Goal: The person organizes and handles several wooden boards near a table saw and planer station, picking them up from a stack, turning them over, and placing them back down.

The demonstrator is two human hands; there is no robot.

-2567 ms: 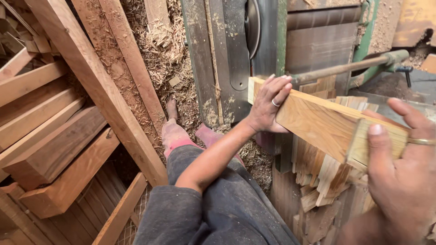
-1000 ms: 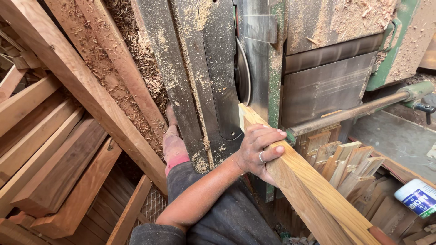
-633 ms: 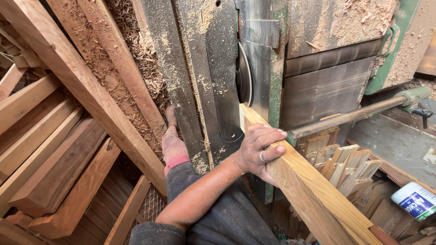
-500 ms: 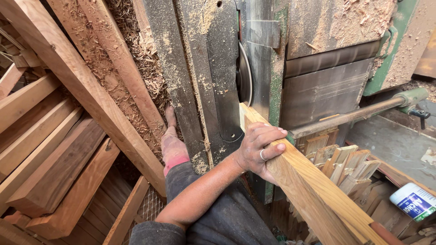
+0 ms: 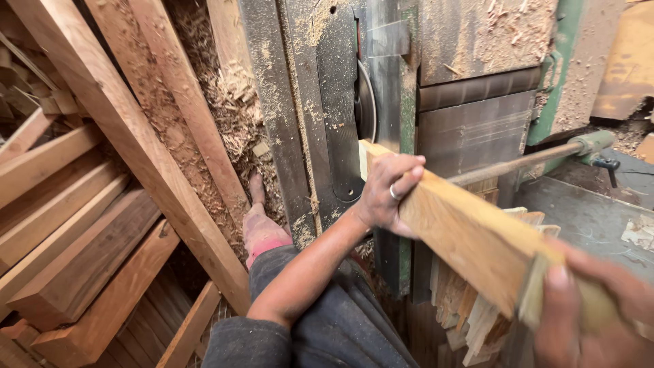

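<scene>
A light wooden board (image 5: 470, 235) runs from lower right up to the round saw blade (image 5: 366, 102) of a dusty grey and green machine (image 5: 470, 82). My left hand (image 5: 388, 194), with a ring on one finger, grips the board near its far end, close to the blade. My right hand (image 5: 589, 313) wraps around the board's near end at the lower right; it is blurred. The board's far tip touches the slot beside the blade.
Long wooden beams (image 5: 122, 150) lean at the left over stacked planks (image 5: 75, 252). Sawdust (image 5: 231, 102) covers the floor by my bare foot (image 5: 257, 221). Cut wood strips (image 5: 477, 307) pile under the board. A metal rod with a green handle (image 5: 545, 153) sticks out right.
My right hand has come into view on the board's near end. The board now lies flatter. My left hand stays on the far end by the blade.
</scene>
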